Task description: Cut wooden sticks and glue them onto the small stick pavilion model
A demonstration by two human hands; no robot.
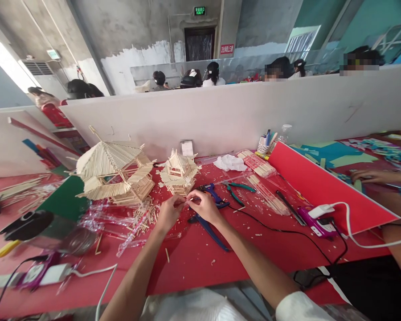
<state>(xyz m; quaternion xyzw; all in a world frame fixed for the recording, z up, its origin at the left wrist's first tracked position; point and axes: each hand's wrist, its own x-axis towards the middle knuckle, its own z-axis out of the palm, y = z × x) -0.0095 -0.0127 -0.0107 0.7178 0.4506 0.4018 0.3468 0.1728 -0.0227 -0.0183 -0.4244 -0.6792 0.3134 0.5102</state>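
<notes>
My left hand and my right hand meet at the fingertips over the red table. Both are closed in a pinch; whatever lies between the fingers is too small to make out. Just behind them stands a small pavilion model of thin wooden sticks. To its left is a larger stick pavilion with a broad sloping roof. A blue glue gun lies beyond my right hand, partly hidden by it. Blue-handled pliers rest below my right wrist.
Green-handled pliers and bagged sticks lie to the right. A red board leans by a purple power strip; a black cord crosses the table. Stick scraps litter the left. Another person's hand is at far right.
</notes>
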